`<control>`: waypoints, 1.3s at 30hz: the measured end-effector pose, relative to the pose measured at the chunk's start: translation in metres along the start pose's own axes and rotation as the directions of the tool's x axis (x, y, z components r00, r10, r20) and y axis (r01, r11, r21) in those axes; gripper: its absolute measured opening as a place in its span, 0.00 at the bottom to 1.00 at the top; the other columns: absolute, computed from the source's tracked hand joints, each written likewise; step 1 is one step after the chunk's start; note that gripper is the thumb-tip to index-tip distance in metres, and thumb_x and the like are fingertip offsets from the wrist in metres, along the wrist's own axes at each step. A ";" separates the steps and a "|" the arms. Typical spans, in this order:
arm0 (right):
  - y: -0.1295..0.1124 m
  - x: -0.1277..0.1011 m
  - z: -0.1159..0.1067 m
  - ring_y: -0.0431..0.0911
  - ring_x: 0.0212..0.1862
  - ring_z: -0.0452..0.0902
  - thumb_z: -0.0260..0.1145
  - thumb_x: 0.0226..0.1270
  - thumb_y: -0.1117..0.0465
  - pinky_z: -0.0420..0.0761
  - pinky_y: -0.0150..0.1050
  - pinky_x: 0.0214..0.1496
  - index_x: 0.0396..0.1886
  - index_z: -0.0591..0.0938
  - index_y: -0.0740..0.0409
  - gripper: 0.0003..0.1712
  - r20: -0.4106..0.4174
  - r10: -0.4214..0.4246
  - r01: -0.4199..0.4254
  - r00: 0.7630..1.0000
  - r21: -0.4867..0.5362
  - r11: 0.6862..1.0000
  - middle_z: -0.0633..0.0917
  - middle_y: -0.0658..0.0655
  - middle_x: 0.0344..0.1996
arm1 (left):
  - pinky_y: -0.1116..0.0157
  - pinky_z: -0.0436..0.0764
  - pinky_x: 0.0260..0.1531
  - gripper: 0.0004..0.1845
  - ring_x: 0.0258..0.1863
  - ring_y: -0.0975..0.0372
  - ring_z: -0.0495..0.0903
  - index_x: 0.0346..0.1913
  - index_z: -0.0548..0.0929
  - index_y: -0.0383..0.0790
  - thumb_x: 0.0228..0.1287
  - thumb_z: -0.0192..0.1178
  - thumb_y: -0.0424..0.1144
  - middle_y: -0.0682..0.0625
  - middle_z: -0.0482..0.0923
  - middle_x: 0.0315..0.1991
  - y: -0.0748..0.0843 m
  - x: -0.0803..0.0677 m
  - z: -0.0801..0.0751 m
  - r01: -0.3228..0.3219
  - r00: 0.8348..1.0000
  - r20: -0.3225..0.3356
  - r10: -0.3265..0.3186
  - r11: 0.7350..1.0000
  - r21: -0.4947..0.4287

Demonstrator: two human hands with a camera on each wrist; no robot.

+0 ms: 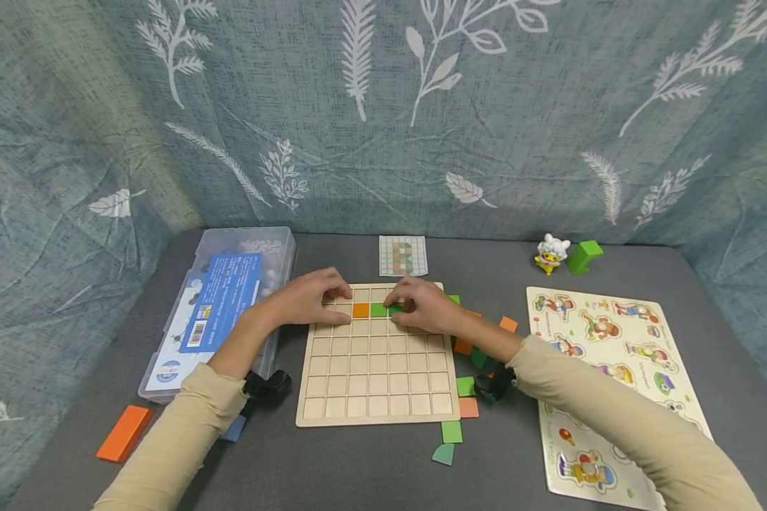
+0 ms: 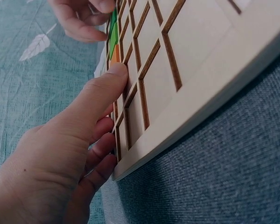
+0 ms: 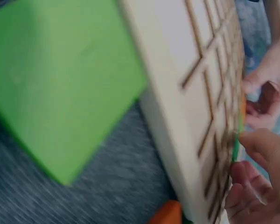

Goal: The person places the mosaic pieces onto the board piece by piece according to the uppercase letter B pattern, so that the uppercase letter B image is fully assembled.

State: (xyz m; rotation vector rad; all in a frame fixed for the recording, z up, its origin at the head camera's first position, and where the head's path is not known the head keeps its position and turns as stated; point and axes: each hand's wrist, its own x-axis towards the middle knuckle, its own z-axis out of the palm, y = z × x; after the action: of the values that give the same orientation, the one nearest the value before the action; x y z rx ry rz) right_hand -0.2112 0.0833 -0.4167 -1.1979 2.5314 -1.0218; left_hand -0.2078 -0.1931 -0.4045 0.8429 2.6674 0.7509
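A blue-green curtain (image 1: 371, 170) printed with white leaves hangs behind a dark grey table (image 1: 383, 472). A person in beige sleeves (image 1: 607, 401) reaches in from both sides over a wooden grid board (image 1: 386, 420), which lies flat near the middle of the table. In its second row from the back sit an orange tile (image 1: 361, 311) and, right beside it, a bright green tile (image 1: 379, 310).

The right hand (image 1: 430, 306) has its thumb and fingers bent close together, pinching a dark green tile (image 1: 395, 309) at the bright green one's right side. The left hand (image 1: 303, 298) arches over the board's back left part, thumb and fingertips bent and set apart, the thumb tip close to the orange tile; whether it pinches anything cannot be told.

Loose tiles lie along the board's right edge, among them a salmon tile (image 1: 469, 407), a green square (image 1: 451, 431) and a teal quarter-round piece (image 1: 444, 454). Just behind the board is a small pattern card (image 1: 403, 255).

To the left is a clear plastic box (image 1: 278, 259) with a blue label, and nearer the front an orange block (image 1: 124, 433). On the right lies a picture puzzle (image 1: 552, 454), partly covered by the right sleeve; beyond it a little figurine (image 1: 551, 254) stands beside a green block (image 1: 584, 257).
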 end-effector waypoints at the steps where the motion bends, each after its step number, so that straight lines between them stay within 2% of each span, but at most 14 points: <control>1: 0.000 -0.001 -0.002 0.45 0.37 0.78 0.67 0.64 0.63 0.77 0.34 0.41 0.48 0.84 0.62 0.13 -0.004 0.012 -0.012 1.000 0.012 1.000 0.81 0.60 0.45 | 0.59 0.75 0.47 0.20 0.40 0.62 0.73 0.48 0.82 0.47 0.57 0.69 0.53 0.51 0.75 0.43 0.000 0.000 0.000 0.003 1.000 0.002 -0.003 1.000 0.000; 4: 0.000 -0.008 -0.012 0.48 0.41 0.81 0.67 0.64 0.62 0.78 0.35 0.41 0.51 0.83 0.63 0.16 -0.035 0.067 -0.065 0.997 0.059 0.996 0.80 0.62 0.47 | 0.59 0.75 0.47 0.20 0.41 0.62 0.73 0.48 0.82 0.47 0.57 0.69 0.52 0.51 0.75 0.43 0.000 -0.001 0.000 0.004 1.000 0.002 -0.004 1.000 -0.005; 7: 0.002 -0.023 -0.025 0.50 0.43 0.81 0.68 0.64 0.62 0.78 0.36 0.39 0.52 0.82 0.63 0.18 -0.076 0.107 -0.102 0.991 0.059 0.993 0.79 0.62 0.49 | 0.59 0.75 0.47 0.20 0.41 0.62 0.73 0.48 0.82 0.46 0.57 0.70 0.52 0.51 0.75 0.43 0.001 -0.001 0.000 0.001 1.000 0.003 -0.001 1.000 -0.010; 14: 0.012 -0.081 -0.046 0.50 0.41 0.79 0.70 0.62 0.62 0.77 0.38 0.37 0.50 0.82 0.61 0.17 -0.110 0.095 -0.110 0.989 -0.136 0.985 0.80 0.59 0.48 | 0.59 0.75 0.47 0.20 0.41 0.62 0.73 0.48 0.82 0.46 0.57 0.69 0.52 0.51 0.75 0.43 0.003 -0.002 0.000 -0.002 1.000 0.004 0.002 1.000 -0.015; 17: 0.018 -0.102 -0.049 0.47 0.41 0.78 0.71 0.61 0.61 0.76 0.37 0.38 0.50 0.83 0.59 0.17 -0.112 0.116 -0.134 0.987 -0.173 0.976 0.81 0.57 0.47 | 0.58 0.75 0.48 0.20 0.41 0.61 0.73 0.48 0.82 0.46 0.57 0.70 0.52 0.51 0.75 0.43 0.003 -0.003 -0.001 0.002 1.000 0.003 -0.002 1.000 -0.016; 21: 0.025 -0.122 -0.049 0.44 0.37 0.75 0.71 0.60 0.62 0.76 0.36 0.38 0.48 0.83 0.58 0.16 -0.132 0.117 -0.139 0.984 -0.172 0.975 0.82 0.56 0.45 | 0.59 0.74 0.47 0.20 0.41 0.62 0.73 0.48 0.82 0.47 0.57 0.69 0.53 0.51 0.75 0.43 0.003 -0.003 -0.002 0.012 1.000 0.004 -0.012 1.000 -0.014; 30: 0.026 -0.139 -0.051 0.43 0.38 0.75 0.72 0.58 0.64 0.76 0.37 0.38 0.46 0.84 0.57 0.15 -0.177 0.075 -0.108 0.981 -0.186 0.977 0.83 0.56 0.46 | 0.59 0.74 0.46 0.20 0.40 0.62 0.72 0.48 0.82 0.47 0.57 0.69 0.53 0.51 0.75 0.43 0.001 0.001 -0.001 0.009 1.000 0.007 -0.008 1.000 -0.011; 35: 0.026 -0.142 -0.056 0.45 0.39 0.76 0.72 0.59 0.64 0.74 0.36 0.38 0.46 0.84 0.57 0.15 -0.198 0.099 -0.139 0.975 -0.199 0.970 0.84 0.56 0.46 | 0.59 0.74 0.46 0.20 0.40 0.62 0.72 0.48 0.82 0.47 0.57 0.69 0.53 0.51 0.75 0.43 0.001 0.001 -0.001 0.009 1.000 0.008 -0.008 1.000 -0.008; 39: 0.029 -0.144 -0.058 0.47 0.43 0.79 0.72 0.58 0.63 0.75 0.40 0.42 0.45 0.85 0.57 0.14 -0.216 0.119 -0.167 0.969 -0.221 0.961 0.85 0.56 0.45 | 0.59 0.74 0.46 0.20 0.41 0.62 0.72 0.49 0.82 0.47 0.57 0.69 0.53 0.51 0.75 0.44 0.001 0.001 -0.001 0.012 1.000 0.013 -0.012 1.000 -0.011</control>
State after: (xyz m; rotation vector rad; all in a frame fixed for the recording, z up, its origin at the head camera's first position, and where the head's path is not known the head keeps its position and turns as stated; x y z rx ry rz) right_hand -0.1570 0.2317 -0.4117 -0.9876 2.9192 -0.8634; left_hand -0.2082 -0.1925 -0.4031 0.8250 2.6527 0.7539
